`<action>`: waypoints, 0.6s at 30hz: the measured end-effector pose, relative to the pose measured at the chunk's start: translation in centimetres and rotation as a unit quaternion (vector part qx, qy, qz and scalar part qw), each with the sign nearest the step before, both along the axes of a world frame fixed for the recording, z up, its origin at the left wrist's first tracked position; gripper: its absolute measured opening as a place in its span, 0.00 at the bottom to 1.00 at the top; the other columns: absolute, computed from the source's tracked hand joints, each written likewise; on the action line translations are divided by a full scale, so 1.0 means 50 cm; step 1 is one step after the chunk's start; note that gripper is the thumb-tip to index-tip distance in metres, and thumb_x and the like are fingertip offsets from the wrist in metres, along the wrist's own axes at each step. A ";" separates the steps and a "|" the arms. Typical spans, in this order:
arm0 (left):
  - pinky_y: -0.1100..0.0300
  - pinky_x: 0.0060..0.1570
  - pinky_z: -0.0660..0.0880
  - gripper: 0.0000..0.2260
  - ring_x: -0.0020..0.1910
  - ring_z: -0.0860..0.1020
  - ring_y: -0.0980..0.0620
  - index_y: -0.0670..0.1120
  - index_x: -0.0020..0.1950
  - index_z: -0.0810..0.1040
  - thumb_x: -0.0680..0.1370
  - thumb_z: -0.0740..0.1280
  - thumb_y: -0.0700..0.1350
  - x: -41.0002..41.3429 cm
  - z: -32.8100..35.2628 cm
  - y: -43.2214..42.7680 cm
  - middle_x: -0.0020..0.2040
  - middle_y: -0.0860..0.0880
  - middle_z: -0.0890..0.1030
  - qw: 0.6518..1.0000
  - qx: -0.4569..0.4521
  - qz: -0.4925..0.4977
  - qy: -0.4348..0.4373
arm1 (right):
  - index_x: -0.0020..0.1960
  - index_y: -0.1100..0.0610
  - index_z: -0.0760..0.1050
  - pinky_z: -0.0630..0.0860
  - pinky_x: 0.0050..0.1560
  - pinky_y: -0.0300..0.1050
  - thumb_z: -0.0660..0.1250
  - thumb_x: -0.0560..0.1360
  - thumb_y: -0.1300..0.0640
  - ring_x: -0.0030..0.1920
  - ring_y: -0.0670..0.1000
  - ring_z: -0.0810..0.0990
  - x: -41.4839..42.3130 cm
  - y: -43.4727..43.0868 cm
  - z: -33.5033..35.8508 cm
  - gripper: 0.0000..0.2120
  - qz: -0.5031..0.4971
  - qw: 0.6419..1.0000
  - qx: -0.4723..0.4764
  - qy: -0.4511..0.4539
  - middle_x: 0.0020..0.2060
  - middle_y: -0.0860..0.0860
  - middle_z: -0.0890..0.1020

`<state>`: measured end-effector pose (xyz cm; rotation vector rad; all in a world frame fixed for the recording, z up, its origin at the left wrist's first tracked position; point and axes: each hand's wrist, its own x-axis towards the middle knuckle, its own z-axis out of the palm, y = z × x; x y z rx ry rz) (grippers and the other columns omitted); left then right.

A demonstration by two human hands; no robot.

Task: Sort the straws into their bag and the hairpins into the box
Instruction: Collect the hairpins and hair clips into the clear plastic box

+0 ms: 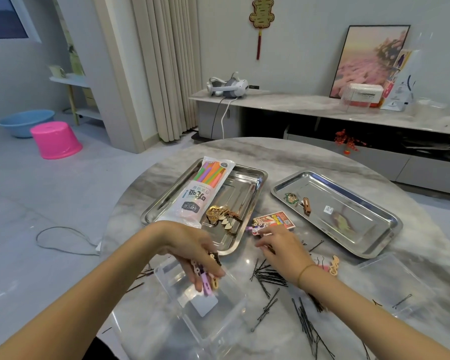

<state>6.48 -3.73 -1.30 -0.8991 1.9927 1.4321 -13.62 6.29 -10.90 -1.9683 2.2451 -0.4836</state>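
Hairpins, pastel bunch [205,278]: flat plastic clips in pink, lilac and cream, held over the open box [220,324]. The left hand [192,250] grips them, its fingers curled round the bundle and pointing down into the box.

Handling, by judgement: very light, stiff and smooth, so likely to slide against each other. A pinch across the flat faces should hold several at once, and they should drop in without harm.

Black wire pins [270,276] lie scattered on the worktop [244,154] just right of the box. They are thin, springy and lie flat. I expect them to be fiddly singly and easier raked into a heap, then pinched mid-length.

The right hand [281,248] is beyond the box to the right. It is open, fingers stretched toward one more pastel clip [256,227], and holds nothing that I can see.

Straw bag [205,188]: glossy soft film, lying beyond the box in a steel tray [260,178], with bright straws showing through its far end. Straws would be light, hollow and easily crushed. No loose ones are seen.

Gold metal clips [224,216] lie in the same tray, on the side nearer the box.

The box is clear, thin-walled, rigid plastic.

A second steel tray [398,224] sits far right of the box with a few small ornaments in it. A printed card [276,220] lies between the trays.
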 end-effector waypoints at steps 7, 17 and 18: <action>0.70 0.30 0.76 0.15 0.24 0.77 0.60 0.42 0.61 0.72 0.78 0.65 0.48 0.007 -0.092 0.025 0.57 0.41 0.80 0.976 -0.136 -0.089 -0.145 | 0.46 0.51 0.85 0.75 0.58 0.54 0.81 0.57 0.54 0.61 0.56 0.78 -0.020 -0.022 -0.060 0.18 0.063 0.969 -0.068 0.230 0.60 0.55 0.80; 0.64 0.40 0.74 0.17 0.33 0.78 0.55 0.41 0.56 0.75 0.76 0.66 0.53 -0.005 -0.106 0.039 0.52 0.43 0.81 0.961 -0.215 -0.085 -0.150 | 0.46 0.59 0.82 0.81 0.48 0.49 0.79 0.57 0.63 0.45 0.53 0.83 -0.028 -0.024 -0.040 0.17 0.098 0.956 -0.172 0.216 0.43 0.53 0.84; 0.63 0.40 0.73 0.17 0.34 0.77 0.55 0.42 0.55 0.75 0.76 0.66 0.54 -0.004 -0.100 0.035 0.53 0.44 0.81 0.954 -0.242 -0.095 -0.151 | 0.44 0.59 0.82 0.82 0.42 0.46 0.79 0.59 0.64 0.40 0.52 0.82 -0.024 -0.024 -0.035 0.14 0.091 0.961 -0.188 0.181 0.40 0.52 0.83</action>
